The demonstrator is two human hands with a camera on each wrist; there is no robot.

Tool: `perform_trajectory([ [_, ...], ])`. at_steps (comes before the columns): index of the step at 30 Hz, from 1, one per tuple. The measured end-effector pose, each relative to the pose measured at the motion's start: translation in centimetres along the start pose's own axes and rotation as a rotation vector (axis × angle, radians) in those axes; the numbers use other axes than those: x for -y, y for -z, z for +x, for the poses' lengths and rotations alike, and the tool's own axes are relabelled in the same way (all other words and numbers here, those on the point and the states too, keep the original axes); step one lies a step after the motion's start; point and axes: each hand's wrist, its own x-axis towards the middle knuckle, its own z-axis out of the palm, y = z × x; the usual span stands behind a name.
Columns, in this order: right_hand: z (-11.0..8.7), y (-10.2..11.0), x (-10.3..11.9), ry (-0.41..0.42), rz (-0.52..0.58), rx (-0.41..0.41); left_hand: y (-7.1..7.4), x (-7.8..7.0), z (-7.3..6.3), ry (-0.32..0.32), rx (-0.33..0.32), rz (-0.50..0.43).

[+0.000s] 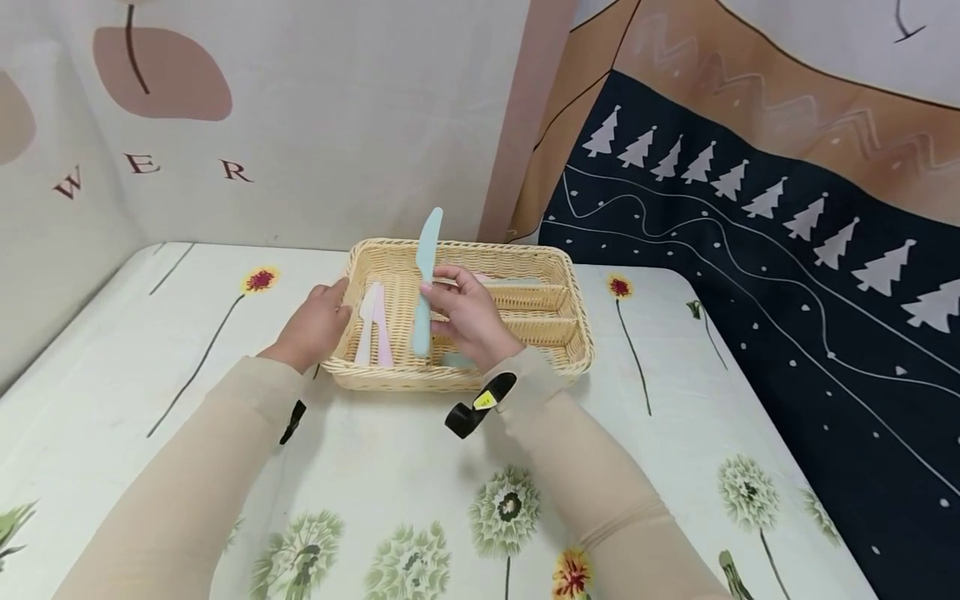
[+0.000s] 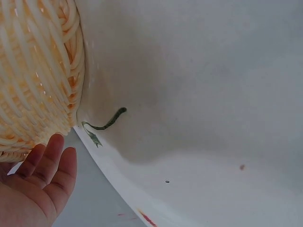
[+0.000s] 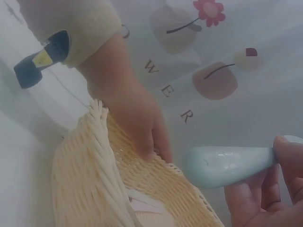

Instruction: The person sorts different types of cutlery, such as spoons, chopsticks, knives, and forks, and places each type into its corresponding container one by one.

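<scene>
A light blue table knife (image 1: 425,283) stands nearly upright above the wicker basket (image 1: 405,382), blade up. My right hand (image 1: 468,317) pinches it near the middle; its handle (image 3: 222,163) shows in the right wrist view. My left hand (image 1: 307,329) holds the basket's left rim, some fingers (image 2: 61,179) against the outer wall and the thumb side over the edge. Inside the left compartment lie a white utensil (image 1: 365,333), perhaps a spoon, and a pink utensil (image 1: 383,329) whose kind I cannot tell.
Wicker dividers (image 1: 536,329) split the basket's right side. Pale green-blue pieces (image 1: 517,282) lie in its back slot, with another (image 1: 456,359) at the front, partly hidden by the right hand. The flowered tablecloth (image 1: 405,467) lies beneath; printed curtains (image 1: 360,125) hang behind.
</scene>
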Motion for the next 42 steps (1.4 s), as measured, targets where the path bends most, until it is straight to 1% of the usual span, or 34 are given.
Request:
perform_trajectory([
  [9,1.1,-1.8,-1.1,-0.03,0.072,-0.024,0.0,-0.1,0.0,-0.011,-0.006,0.002],
  [17,2.1,-3.5,-2.3,-0.067,0.106,-0.071,0.0,0.0,-0.1,-0.011,0.004,-0.003],
  [23,2.5,-4.3,-3.1,-0.094,0.144,-0.06,0.1,0.0,-0.1,-0.009,0.005,-0.008],
  [28,2.5,-5.0,-3.6,-0.12,0.144,-0.052,0.0,0.0,0.0,-0.015,-0.001,0.002],
  [36,3.0,-5.5,-4.6,-0.138,0.154,-0.09,-0.1,-0.1,0.0,-0.005,0.003,0.004],
  [42,3.7,-5.5,-5.3,-0.151,0.205,-0.114,-0.1,-0.1,0.0,0.0,-0.003,0.016],
])
